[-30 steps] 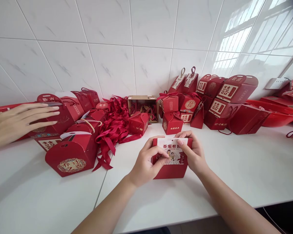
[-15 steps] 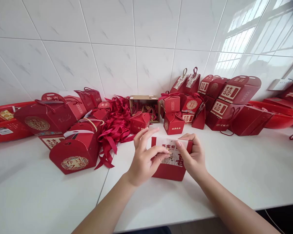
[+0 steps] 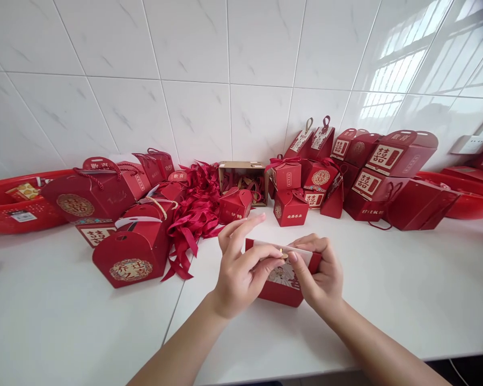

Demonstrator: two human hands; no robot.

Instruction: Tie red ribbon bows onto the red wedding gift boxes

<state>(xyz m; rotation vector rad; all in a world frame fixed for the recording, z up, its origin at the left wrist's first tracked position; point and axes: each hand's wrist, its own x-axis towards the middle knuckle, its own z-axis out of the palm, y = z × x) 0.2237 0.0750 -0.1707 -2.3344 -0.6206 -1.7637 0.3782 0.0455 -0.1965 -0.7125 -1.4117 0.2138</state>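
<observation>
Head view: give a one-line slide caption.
Left hand pinches a small gold piece near the top of a red box gripped by the right hand, red ribbons heaped beyond.

Crimson ribbons (image 3: 199, 199) lie heaped left of an open carton (image 3: 237, 165); a red basket (image 3: 2, 219) sits farther left

Bright, soft light; window glare (image 3: 402, 59) on the tiles (image 3: 261, 43), upper right; faint shadows on the table (image 3: 386, 295); edges stretched

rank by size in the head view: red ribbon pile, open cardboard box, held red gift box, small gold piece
1. Red ribbon pile and held red gift box: unsure, latter partly covered
2. Open cardboard box
3. Small gold piece
</observation>
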